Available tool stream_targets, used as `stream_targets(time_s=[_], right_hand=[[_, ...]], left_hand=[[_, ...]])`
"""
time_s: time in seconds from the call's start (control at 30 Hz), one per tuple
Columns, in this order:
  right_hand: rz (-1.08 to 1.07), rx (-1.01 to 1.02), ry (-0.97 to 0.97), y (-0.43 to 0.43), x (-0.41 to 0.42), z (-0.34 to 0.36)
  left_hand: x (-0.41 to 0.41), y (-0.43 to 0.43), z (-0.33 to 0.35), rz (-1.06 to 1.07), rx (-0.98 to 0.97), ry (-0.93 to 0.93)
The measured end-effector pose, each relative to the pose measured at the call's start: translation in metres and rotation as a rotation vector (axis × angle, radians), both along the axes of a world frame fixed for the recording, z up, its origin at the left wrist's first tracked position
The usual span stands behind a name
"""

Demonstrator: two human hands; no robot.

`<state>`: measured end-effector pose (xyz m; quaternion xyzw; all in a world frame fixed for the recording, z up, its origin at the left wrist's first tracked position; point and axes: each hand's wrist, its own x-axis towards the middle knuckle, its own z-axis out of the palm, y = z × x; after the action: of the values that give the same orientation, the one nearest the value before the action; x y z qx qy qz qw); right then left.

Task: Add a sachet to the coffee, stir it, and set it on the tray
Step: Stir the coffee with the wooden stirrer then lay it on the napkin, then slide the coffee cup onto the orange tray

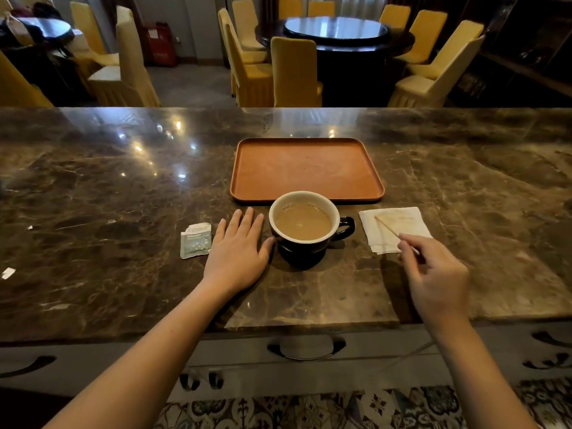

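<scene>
A dark cup with a white inside (pixel 309 243) holds milky coffee and stands on the marble counter, its handle to the right. Just behind it lies an orange tray (pixel 306 168) with nothing on it. A torn, pale green sachet (pixel 195 240) lies flat to the left. My left hand (pixel 236 255) rests flat on the counter, fingers apart, its thumb touching the cup's left side. My right hand (pixel 436 274) pinches a thin wooden stirrer (pixel 387 226), whose far end lies on a white napkin (pixel 393 227) right of the cup.
The marble counter (pixel 123 212) runs the full width, with a small torn scrap (pixel 7 273) at its left. Drawer handles sit below the front edge. Beyond the counter are yellow-covered chairs and a round dark dining table (pixel 335 30).
</scene>
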<state>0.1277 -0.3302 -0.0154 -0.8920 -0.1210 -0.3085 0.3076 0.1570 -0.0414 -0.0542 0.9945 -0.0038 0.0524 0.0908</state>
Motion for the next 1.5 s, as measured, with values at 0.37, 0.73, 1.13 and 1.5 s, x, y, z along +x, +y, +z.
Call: stream_targets(time_s=[0.37,0.73,1.13,1.5], right_hand=[[-0.122,-0.064,0.324,0.001,-0.005,-0.007],[-0.114,-0.171,0.327,0.006,-0.012,-0.013],[-0.11,-0.263,0.293,0.006,-0.017,-0.019],[0.145,-0.085,0.339,0.027,0.008,0.024]], left_hand=[[0.002,0.002,-0.002,-0.006,0.021,-0.008],[0.003,0.001,-0.002,-0.005,0.023,-0.004],[0.001,-0.001,0.0,0.001,0.015,0.012],[0.002,0.0,-0.002,-0.003,0.022,0.007]])
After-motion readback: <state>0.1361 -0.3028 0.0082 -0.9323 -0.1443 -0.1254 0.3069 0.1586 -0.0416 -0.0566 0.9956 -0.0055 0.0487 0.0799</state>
